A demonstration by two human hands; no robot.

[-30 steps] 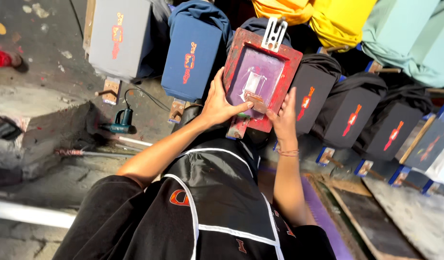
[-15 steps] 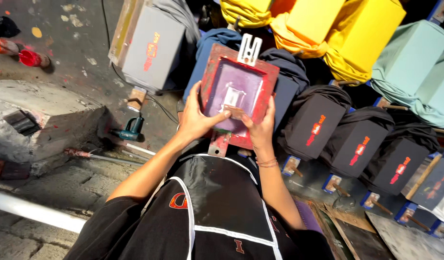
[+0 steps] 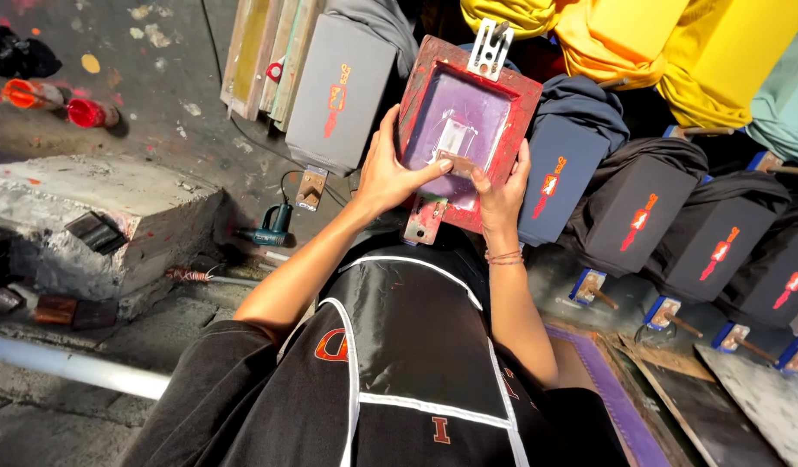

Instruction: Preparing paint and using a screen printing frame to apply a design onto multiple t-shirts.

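The left hand [image 3: 390, 177] grips the left side of a small red-framed printing screen [image 3: 468, 130], its palm against the frame's outer edge and its fingers [image 3: 420, 173] curled over onto the purple mesh, close together rather than spread. The right hand [image 3: 501, 197] holds the screen's lower right corner, the thumb along the frame's right edge and the fingers pressed together on a small brownish squeegee [image 3: 455, 162] that lies on the mesh between the two sets of fingertips. The left index tip nearly meets the squeegee from the left; whether it touches cannot be told. The screen sits tilted, just above and beyond both hands, with a pale rectangular patch [image 3: 455, 137] in the mesh directly past the fingertips. A metal bracket [image 3: 490, 47] juts from the frame's far edge, well beyond the fingers, and a second metal plate [image 3: 425, 220] hangs from the near edge, below the left hand's thumb side. A thin bracelet [image 3: 503, 257] circles the right wrist. To the left of the left hand lies a grey shirt [image 3: 338, 95] with a red print on a board; to the right of the right hand runs a row of dark shirts [image 3: 641, 207] with red prints, and past the screen hang yellow shirts [image 3: 667, 43]. Farther left, on the floor, lies a teal heat gun [image 3: 269, 232].
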